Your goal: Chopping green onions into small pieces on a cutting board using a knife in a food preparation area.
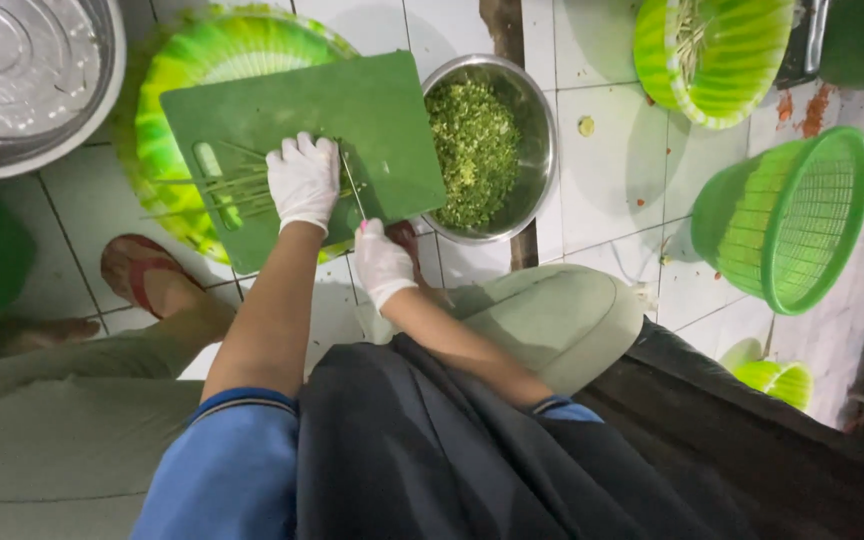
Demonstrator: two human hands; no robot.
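White gloves on left hand (303,180) and right hand (382,262), blue short sleeves, dark apron, perhaps greyish-green trousers
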